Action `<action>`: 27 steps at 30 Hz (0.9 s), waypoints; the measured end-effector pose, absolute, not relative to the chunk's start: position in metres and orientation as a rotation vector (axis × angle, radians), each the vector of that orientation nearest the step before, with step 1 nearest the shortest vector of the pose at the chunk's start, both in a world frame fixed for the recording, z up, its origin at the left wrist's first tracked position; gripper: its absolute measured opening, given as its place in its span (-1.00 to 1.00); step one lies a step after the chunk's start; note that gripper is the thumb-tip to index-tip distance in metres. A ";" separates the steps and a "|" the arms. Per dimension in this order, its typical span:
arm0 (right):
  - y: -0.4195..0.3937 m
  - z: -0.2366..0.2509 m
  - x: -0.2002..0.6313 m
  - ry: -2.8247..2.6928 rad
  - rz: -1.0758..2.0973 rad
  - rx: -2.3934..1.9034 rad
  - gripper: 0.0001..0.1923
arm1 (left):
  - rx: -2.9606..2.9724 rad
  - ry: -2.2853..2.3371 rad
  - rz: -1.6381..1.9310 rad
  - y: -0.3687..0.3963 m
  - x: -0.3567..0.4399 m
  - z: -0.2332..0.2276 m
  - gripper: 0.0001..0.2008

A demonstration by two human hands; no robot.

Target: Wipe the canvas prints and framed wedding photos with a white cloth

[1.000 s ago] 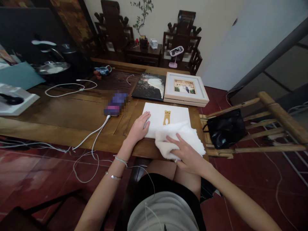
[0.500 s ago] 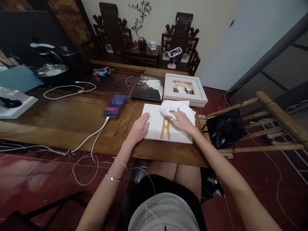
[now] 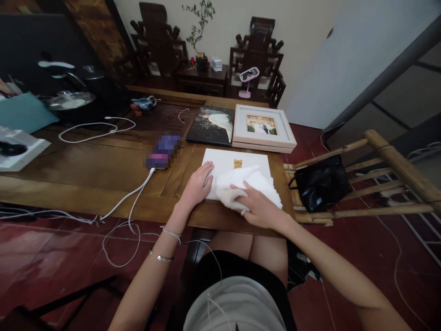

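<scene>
Table [image 3: 103, 165] of dark wood carries the white canvas [image 3: 223, 162] at its near right edge. I press my left hand [image 3: 198, 186] flat on the canvas's left side; my right hand [image 3: 257, 209] grips the white cloth [image 3: 257, 181] on its near part.

The white cloth [image 3: 251, 186] under the right hand [image 3: 257, 209] looks soft and fluffy, matt, with a layered, ribbed edge at its right side. It lies on a white canvas panel [image 3: 225, 163] with a flat, matt face. The worktop [image 3: 103, 170] is brown wood with a smooth, faintly shiny finish and visible plank seams. Above the panel, the dark photo print [image 3: 211, 125] looks glossy, and the pale picture frame [image 3: 263, 130] beside it has a smooth, satin surface. At centre right, the black handbag [image 3: 322, 184] is shiny, like leather or vinyl, resting on rough bamboo poles [image 3: 396, 161]. The red floor tiles [image 3: 51, 248] gleam. White cables [image 3: 129, 197] look like smooth plastic.
</scene>
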State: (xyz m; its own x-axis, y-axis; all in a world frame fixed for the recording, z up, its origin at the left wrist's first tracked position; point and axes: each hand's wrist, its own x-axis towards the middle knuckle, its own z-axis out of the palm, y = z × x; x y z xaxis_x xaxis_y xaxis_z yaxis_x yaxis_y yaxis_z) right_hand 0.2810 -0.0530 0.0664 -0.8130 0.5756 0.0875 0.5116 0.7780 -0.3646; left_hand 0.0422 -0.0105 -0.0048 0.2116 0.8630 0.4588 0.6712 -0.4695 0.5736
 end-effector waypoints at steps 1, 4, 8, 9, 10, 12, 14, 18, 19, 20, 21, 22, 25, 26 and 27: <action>-0.040 0.067 0.281 -2.751 0.493 -0.889 -0.54 | 2.235 1.452 1.111 -0.011 0.042 -0.005 -0.61; 0.005 0.065 0.275 -2.708 0.441 -0.990 -0.59 | 2.229 1.449 1.120 -0.011 0.042 -0.004 -0.62; 0.039 0.062 0.256 -2.732 0.247 -1.058 -0.60 | 2.225 1.451 1.130 -0.011 0.042 -0.004 -0.62; 0.039 0.061 0.252 -2.745 0.192 -1.088 -0.60 | 2.228 1.447 1.131 -0.011 0.042 -0.004 -0.62; 0.036 0.060 0.248 -2.760 0.144 -1.118 -0.60 | 2.230 1.445 1.133 -0.010 0.042 -0.004 -0.62; 0.021 0.058 0.243 -2.797 0.076 -1.139 -0.61 | 2.236 1.441 1.138 -0.010 0.042 -0.005 -0.62; -0.002 0.057 0.243 -2.832 0.052 -1.090 -0.63 | 2.240 1.442 1.137 -0.009 0.042 -0.006 -0.62; -0.049 0.063 0.252 -2.900 0.166 -0.905 -0.67 | 2.239 1.464 1.120 -0.008 0.042 -0.008 -0.61; -0.058 0.066 0.255 -2.912 0.219 -0.861 -0.67 | 2.236 1.467 1.116 -0.008 0.042 -0.009 -0.61; -0.064 0.068 0.258 -2.916 0.268 -0.824 -0.66 | 2.234 1.469 1.113 -0.008 0.042 -0.009 -0.61; -0.066 0.069 0.260 -2.913 0.310 -0.796 -0.65 | 2.232 1.468 1.112 -0.008 0.041 -0.009 -0.61; -0.066 0.070 0.263 -2.902 0.340 -0.780 -0.64 | 2.232 1.464 1.111 -0.009 0.041 -0.009 -0.61; -0.044 0.068 0.267 -2.853 0.345 -0.821 -0.60 | 2.229 1.453 1.114 -0.009 0.041 -0.009 -0.60; -0.032 0.067 0.267 -2.840 0.321 -0.863 -0.59 | 2.228 1.451 1.116 -0.009 0.041 -0.009 -0.61; -0.019 0.066 0.266 -2.829 0.287 -0.915 -0.58 | 2.228 1.451 1.120 -0.009 0.041 -0.009 -0.61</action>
